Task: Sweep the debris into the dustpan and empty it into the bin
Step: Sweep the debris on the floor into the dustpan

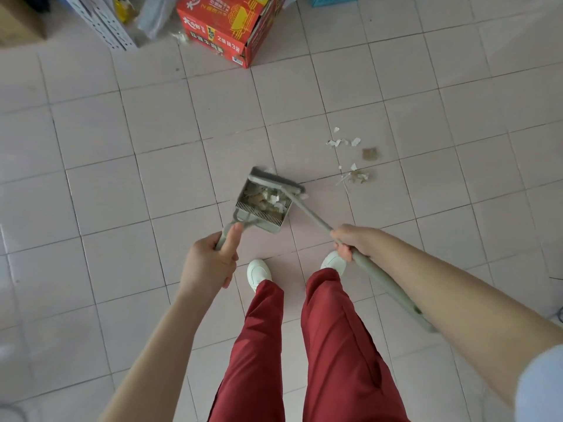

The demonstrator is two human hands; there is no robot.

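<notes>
A grey-green dustpan point(256, 222) sits on the tiled floor ahead of my feet, with paper scraps and brown bits inside it. My left hand point(210, 260) is shut on the dustpan handle point(227, 231). My right hand point(355, 240) grips the long broom handle point(310, 216). The broom head point(278, 179) lies against the dustpan's open mouth. More debris point(355, 175), white scraps and brown crumbs, is scattered on the floor to the right of the broom. No bin is identifiable in view.
A red cardboard box point(225, 25) stands open at the top centre. White metal racking point(100, 22) and plastic bags lie at the top left. My white shoes point(259, 271) and red trousers are just behind the dustpan.
</notes>
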